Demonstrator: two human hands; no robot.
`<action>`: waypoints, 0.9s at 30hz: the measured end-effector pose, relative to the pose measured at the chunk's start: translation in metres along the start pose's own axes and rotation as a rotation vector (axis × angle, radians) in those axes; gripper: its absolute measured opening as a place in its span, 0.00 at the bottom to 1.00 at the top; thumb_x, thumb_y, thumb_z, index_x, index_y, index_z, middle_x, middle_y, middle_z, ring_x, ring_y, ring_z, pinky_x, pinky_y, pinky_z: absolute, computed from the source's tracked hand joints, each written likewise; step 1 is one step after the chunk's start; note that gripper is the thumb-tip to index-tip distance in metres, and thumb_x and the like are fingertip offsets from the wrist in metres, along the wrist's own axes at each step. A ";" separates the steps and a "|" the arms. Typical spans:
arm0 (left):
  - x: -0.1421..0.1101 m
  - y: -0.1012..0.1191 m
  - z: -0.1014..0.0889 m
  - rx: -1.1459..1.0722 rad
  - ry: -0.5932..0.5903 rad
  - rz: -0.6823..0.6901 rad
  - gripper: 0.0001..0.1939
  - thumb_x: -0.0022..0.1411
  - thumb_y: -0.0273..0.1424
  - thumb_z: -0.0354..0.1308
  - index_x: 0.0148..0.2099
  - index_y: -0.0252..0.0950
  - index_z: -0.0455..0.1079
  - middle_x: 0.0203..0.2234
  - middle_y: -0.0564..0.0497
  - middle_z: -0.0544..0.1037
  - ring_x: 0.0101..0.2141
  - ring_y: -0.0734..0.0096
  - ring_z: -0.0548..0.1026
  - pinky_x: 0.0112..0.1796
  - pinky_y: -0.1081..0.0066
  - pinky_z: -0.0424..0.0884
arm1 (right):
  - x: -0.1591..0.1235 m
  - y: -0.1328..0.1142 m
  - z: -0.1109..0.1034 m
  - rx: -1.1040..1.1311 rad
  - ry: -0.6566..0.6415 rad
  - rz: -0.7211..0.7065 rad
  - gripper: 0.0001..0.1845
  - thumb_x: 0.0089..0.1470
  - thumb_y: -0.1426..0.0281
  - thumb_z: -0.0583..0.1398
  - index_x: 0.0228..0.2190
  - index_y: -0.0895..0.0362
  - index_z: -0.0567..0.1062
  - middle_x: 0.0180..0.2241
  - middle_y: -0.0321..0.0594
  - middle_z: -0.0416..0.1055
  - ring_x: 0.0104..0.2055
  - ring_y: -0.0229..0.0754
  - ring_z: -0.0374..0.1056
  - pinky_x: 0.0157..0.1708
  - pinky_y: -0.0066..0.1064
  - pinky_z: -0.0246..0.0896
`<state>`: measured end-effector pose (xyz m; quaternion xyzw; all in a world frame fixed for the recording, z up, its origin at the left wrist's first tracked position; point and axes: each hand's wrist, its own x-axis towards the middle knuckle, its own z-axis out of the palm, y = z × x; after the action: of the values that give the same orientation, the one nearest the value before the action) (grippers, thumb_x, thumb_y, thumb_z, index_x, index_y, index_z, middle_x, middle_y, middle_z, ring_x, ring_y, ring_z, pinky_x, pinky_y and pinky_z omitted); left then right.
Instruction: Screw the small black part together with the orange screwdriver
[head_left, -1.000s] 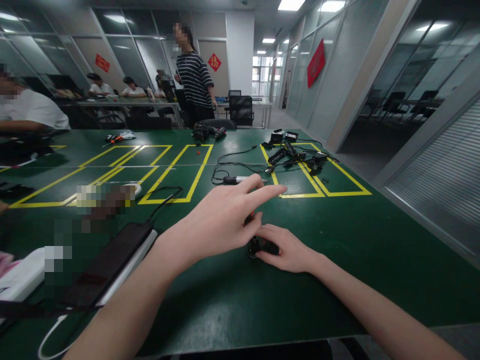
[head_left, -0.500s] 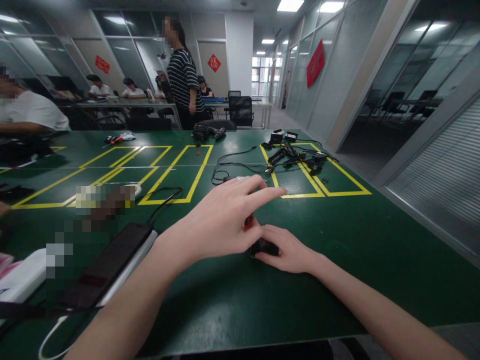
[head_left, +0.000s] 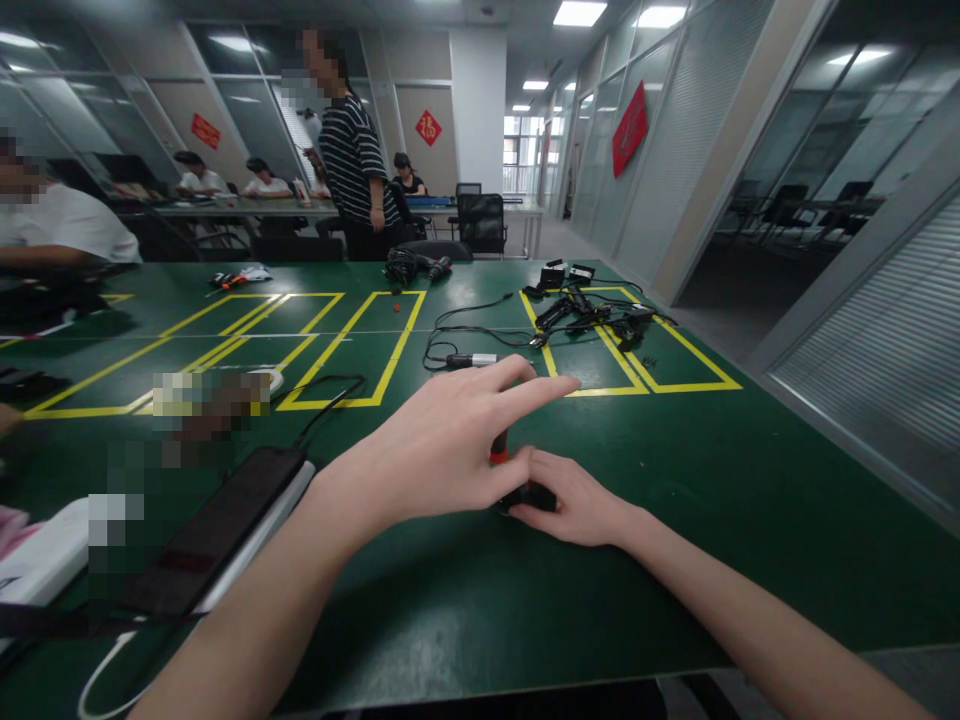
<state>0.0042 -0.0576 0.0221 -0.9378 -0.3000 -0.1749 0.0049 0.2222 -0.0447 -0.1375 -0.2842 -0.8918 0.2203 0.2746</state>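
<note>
My left hand [head_left: 457, 430] is over the middle of the near table, its index finger stretched out to the right. Its thumb and hidden fingers close round an upright black piece with a red-orange band [head_left: 499, 457], mostly covered by the hand. Just below and to the right, my right hand [head_left: 581, 500] is wrapped round a black object [head_left: 532, 495] low against the green table [head_left: 637, 600]. The two pieces meet or overlap; whether they are joined cannot be made out.
A black-and-silver corded tool [head_left: 472, 360] lies behind my left hand. Tangled black parts [head_left: 577, 310] sit at the right rear, with a coiled black item [head_left: 409, 265] farther back. A dark power bank-like slab [head_left: 217, 520] lies left. A person in stripes [head_left: 356, 150] stands beyond.
My left hand has shifted slightly down and right, and more of the piece with the red-orange band shows. My right hand stays put. The standing person has moved left.
</note>
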 end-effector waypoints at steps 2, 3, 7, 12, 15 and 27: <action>0.000 0.000 0.000 0.000 -0.009 0.010 0.33 0.63 0.24 0.55 0.70 0.44 0.61 0.52 0.47 0.75 0.48 0.62 0.77 0.46 0.67 0.74 | 0.000 -0.001 -0.001 0.001 -0.014 0.003 0.18 0.62 0.65 0.65 0.53 0.54 0.73 0.47 0.45 0.77 0.48 0.50 0.73 0.47 0.42 0.70; 0.000 0.000 -0.001 0.007 -0.012 0.000 0.33 0.64 0.23 0.53 0.70 0.44 0.62 0.51 0.47 0.75 0.46 0.64 0.77 0.44 0.67 0.74 | 0.000 -0.001 -0.001 0.003 -0.019 0.003 0.19 0.62 0.65 0.65 0.54 0.54 0.73 0.48 0.46 0.77 0.49 0.50 0.73 0.48 0.42 0.70; 0.000 0.000 -0.001 0.015 -0.018 -0.043 0.29 0.68 0.28 0.54 0.70 0.44 0.62 0.48 0.49 0.76 0.40 0.66 0.78 0.38 0.68 0.73 | 0.000 -0.002 -0.001 0.010 -0.009 0.012 0.21 0.62 0.66 0.65 0.55 0.55 0.72 0.49 0.47 0.77 0.49 0.51 0.74 0.49 0.42 0.70; 0.000 0.000 0.000 0.025 0.000 -0.009 0.29 0.65 0.24 0.53 0.67 0.42 0.65 0.49 0.47 0.76 0.46 0.62 0.77 0.44 0.66 0.73 | 0.000 0.000 0.000 0.004 -0.017 0.004 0.20 0.62 0.66 0.65 0.54 0.55 0.73 0.48 0.46 0.77 0.49 0.51 0.74 0.49 0.42 0.70; 0.001 0.000 0.001 0.042 -0.013 -0.049 0.28 0.68 0.26 0.51 0.69 0.43 0.63 0.47 0.48 0.76 0.40 0.65 0.77 0.38 0.67 0.72 | 0.000 0.000 0.000 0.003 -0.016 0.008 0.21 0.62 0.66 0.65 0.55 0.55 0.72 0.49 0.47 0.77 0.50 0.51 0.73 0.50 0.43 0.70; -0.001 0.002 -0.003 0.002 -0.055 -0.041 0.30 0.65 0.26 0.55 0.69 0.44 0.63 0.48 0.49 0.76 0.42 0.65 0.78 0.38 0.69 0.72 | 0.000 -0.001 0.000 0.004 -0.027 0.016 0.18 0.62 0.66 0.65 0.52 0.55 0.74 0.47 0.46 0.77 0.47 0.50 0.74 0.47 0.42 0.70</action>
<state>0.0034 -0.0604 0.0246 -0.9358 -0.3195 -0.1487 -0.0059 0.2216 -0.0457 -0.1367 -0.2877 -0.8926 0.2281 0.2615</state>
